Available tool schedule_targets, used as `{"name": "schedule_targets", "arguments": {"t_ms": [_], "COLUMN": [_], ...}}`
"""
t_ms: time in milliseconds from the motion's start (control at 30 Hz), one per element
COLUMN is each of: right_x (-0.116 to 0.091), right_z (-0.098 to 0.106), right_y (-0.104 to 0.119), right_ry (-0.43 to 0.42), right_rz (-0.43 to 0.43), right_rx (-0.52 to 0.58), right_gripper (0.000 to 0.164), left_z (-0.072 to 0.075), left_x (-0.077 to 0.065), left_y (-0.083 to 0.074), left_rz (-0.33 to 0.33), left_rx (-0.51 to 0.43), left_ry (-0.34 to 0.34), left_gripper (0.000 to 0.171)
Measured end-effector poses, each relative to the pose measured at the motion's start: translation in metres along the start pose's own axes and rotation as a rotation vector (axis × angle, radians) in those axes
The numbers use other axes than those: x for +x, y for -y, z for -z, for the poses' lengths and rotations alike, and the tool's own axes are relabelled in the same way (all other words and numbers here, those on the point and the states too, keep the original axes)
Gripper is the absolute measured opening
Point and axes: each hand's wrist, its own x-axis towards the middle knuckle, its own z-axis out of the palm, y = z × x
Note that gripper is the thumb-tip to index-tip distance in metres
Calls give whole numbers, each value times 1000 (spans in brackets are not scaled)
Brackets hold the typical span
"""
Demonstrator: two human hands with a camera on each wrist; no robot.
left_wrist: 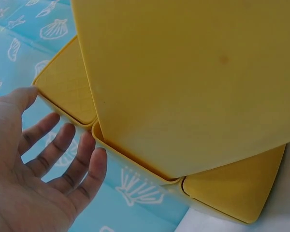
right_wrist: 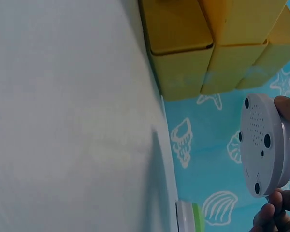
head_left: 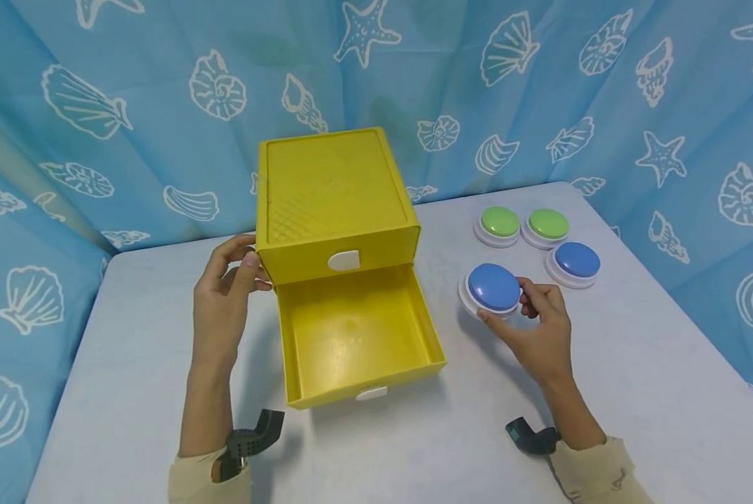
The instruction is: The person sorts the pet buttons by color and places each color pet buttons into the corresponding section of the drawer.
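My right hand (head_left: 543, 339) pinches a push button (head_left: 493, 287) with a blue dome and white base between thumb and fingers, raised off the table. Its white underside (right_wrist: 256, 145) with dark round feet shows in the right wrist view. At the left side of a yellow drawer box (head_left: 332, 185), my left hand (head_left: 220, 308) has its thumb by the front edge. In the left wrist view its fingers (left_wrist: 63, 142) are loosely bent beside the box. The lower drawer (head_left: 357, 329) is pulled out, its bare floor visible; the upper drawer (head_left: 307, 264) is closed.
Two green push buttons, one (head_left: 500, 222) to the left of the other (head_left: 548, 225), and another blue push button (head_left: 576, 262) stand on the white table (head_left: 143, 350) at the right. A blue shell-patterned curtain (head_left: 439, 63) hangs behind and along the sides.
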Motion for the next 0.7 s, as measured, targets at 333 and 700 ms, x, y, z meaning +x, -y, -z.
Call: {"name": "schedule_targets", "arguments": {"t_ms": [333,700], "right_x": [-16,-31], "right_z": [2,9], "right_y": [22,81], "right_ry": [-30,-24], "right_rz": [33,34], "right_rx": [80,143], "right_gripper": [61,65], "left_z": [2,3], "left_x": [2,3], "left_y": [-2,-1], "left_rz": [-2,-6], "left_rx": [-6,-18], "left_ry": [6,14], "left_gripper": [35,35]}}
